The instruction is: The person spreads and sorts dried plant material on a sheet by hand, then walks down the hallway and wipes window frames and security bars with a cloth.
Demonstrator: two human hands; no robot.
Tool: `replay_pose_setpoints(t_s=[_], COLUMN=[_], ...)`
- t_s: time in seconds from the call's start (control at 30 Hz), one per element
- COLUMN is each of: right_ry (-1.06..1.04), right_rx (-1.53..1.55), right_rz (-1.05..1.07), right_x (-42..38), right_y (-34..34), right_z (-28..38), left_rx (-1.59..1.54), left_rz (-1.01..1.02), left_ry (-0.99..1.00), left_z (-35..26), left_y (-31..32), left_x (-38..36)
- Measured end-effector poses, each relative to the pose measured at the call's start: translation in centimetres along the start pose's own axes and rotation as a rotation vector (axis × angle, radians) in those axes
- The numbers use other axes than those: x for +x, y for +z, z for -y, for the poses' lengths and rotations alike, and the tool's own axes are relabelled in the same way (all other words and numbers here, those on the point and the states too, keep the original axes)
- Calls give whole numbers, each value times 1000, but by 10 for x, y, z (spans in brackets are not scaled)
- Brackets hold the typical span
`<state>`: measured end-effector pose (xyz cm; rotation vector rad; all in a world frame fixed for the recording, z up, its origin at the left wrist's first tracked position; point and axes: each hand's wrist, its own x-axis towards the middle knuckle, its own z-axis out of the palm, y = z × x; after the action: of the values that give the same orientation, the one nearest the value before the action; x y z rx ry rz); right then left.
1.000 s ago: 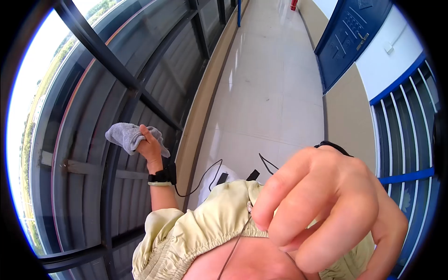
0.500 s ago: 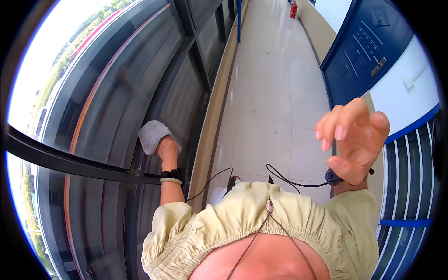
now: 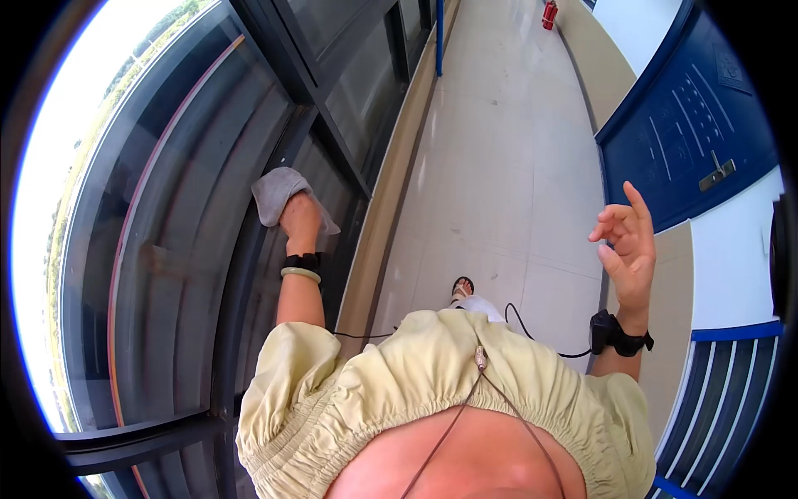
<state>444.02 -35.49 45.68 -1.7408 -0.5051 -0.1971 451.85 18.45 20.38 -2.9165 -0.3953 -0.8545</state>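
My left hand (image 3: 301, 218) is closed on a grey cloth (image 3: 278, 190), which covers most of its fingers. The cloth is against the dark window frame (image 3: 320, 116), beside the glass pane (image 3: 195, 208). A black strap and a pale bangle (image 3: 300, 274) circle that wrist. Raised over the right side of the corridor, my right hand (image 3: 630, 254) holds nothing, its fingers apart and partly curled. On that wrist sits a black strap with a small device (image 3: 613, 333), from which a black cable (image 3: 532, 333) runs.
A tiled corridor floor (image 3: 474, 158) stretches ahead. Along the right wall are a blue door (image 3: 682, 108) and a barred window (image 3: 719, 399). Far ahead stands a red fire extinguisher (image 3: 549, 15). My sandalled foot (image 3: 462, 288) shows below, near the cables.
The view has shifted forward along the corridor. My left hand has moved with the cloth along the window frame. The right hand has turned and drawn farther from the camera. A foot has come into view.
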Motion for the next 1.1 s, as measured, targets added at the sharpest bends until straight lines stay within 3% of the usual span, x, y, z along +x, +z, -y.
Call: replay_pose_setpoints(t_s=[0.07, 0.17, 0.27, 0.3, 0.37, 0.43, 0.53, 0.6, 0.63, 0.77, 0.87, 1.1], right_ry=[179, 465, 635, 690, 690, 756, 616, 631, 626, 684, 554, 527], right_rx=[128, 173, 296, 346, 480, 763, 1013, 1001, 987, 785, 923, 1172], right_rz=[61, 311, 666, 762, 777, 748, 807, 818, 816, 786, 816, 892], right_x=[44, 112, 166, 188, 224, 256, 333, 379, 407, 490, 546, 585], right_y=[-11, -9, 42, 69, 130, 181, 235, 255, 263, 282, 310, 328], right_z=[-44, -125, -200, -217, -232, -243, -248, -260, -264, -251, -253, -277], left_rx=[-88, -698, -1166, -1186, -1226, -1106, -798, -727, -768, -409, -320, 72], left_rz=[-191, -14, -286, -310, -363, -365, -434, -405, -449, -592, -630, -767], left_ry=[-39, -439, -406, -383, -341, -238, -55, -9, -39, -110, -251, -244], left_z=[-22, -92, -167, -180, -201, -218, -202, -189, -186, -159, -137, -150], left_y=[9, -35, -76, -73, -63, -63, -33, -22, -21, 3, 42, 55], left_x=[34, 92, 130, 142, 164, 183, 225, 247, 263, 321, 367, 389])
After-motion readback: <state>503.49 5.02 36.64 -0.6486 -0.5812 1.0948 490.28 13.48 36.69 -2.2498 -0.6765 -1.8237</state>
